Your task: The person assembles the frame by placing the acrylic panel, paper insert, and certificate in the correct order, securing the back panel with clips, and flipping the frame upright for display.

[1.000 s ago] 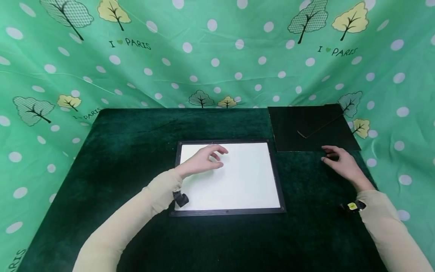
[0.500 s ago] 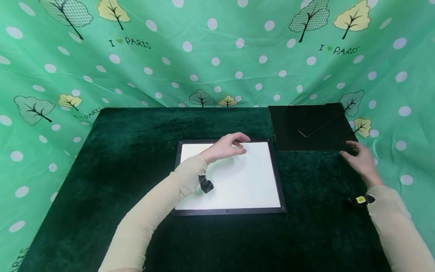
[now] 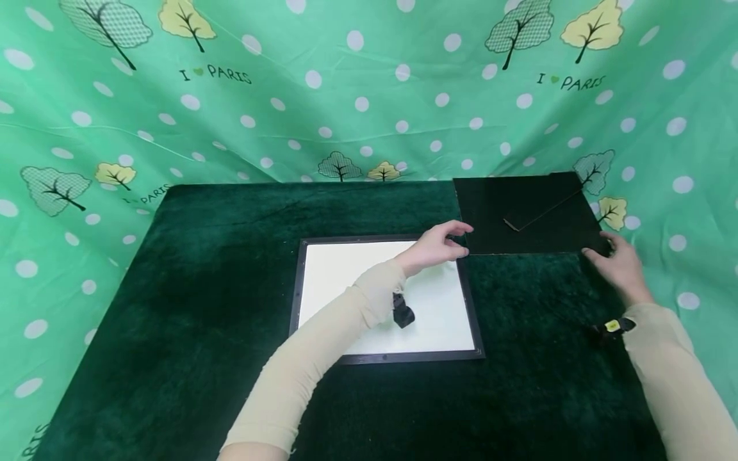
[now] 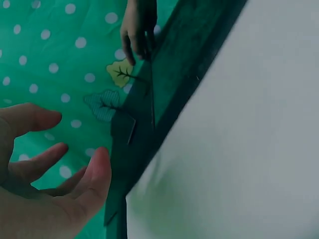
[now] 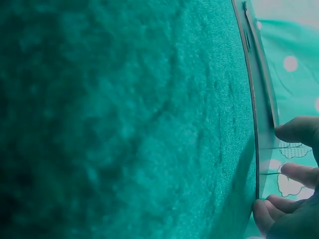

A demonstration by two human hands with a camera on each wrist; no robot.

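My left hand (image 3: 435, 248) hovers, fingers apart and slightly bent, near the front left corner of a flat black board (image 3: 484, 237). Below it lies a white rectangular panel in a dark frame (image 3: 302, 275). At the black board's front right corner is my right hand (image 3: 621, 267), thumb and fingers spread around that corner. In the right wrist view a fingertip (image 5: 261, 211) touches or nearly touches the board's edge. A long narrow flap (image 3: 548, 211) with a pale edge lies on the board. The left wrist view shows the left hand (image 4: 55, 184) holding nothing.
A dark green velvet cloth (image 3: 190, 288) covers the table. Behind and beside it hangs a green dotted curtain (image 3: 277, 70) printed with trees. The black board lies at the back right, close to the curtain; the framed panel is at the middle.
My left hand has moved right across the white panel to the black board's left corner. My right hand has moved right and slightly back to its right corner. The board stays put.
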